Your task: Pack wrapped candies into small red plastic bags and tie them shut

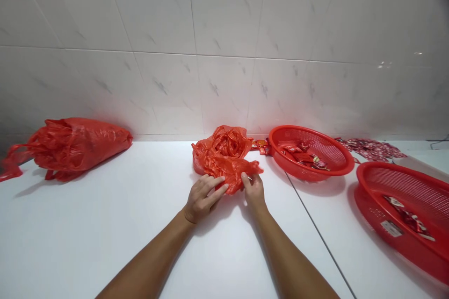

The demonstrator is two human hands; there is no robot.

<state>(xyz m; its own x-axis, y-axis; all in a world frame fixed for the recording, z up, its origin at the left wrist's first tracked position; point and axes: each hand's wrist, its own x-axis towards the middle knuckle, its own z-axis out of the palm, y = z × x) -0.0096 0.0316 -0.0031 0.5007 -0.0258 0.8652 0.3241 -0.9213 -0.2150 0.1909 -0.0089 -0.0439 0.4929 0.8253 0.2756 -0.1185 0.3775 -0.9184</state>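
Note:
A crumpled red plastic bag (231, 168) lies on the white table in front of me, its top bunched into loose folds. At its near left edge, my left hand (205, 197) holds the film with thumb and forefinger, the tips a little apart. My right hand (254, 191) pinches the bag's near right edge between thumb and fingers; part of those fingers is hidden behind the plastic. What is inside the bag, if anything, cannot be seen.
On the left lies a larger bundle of red plastic bags (84, 145). To the right stand a round red basket (312, 175) and a nearer red basket (372, 210), each with small wrapped packets. More red packets (261, 145) and a patterned pile (372, 149) lie by the tiled wall (224, 84).

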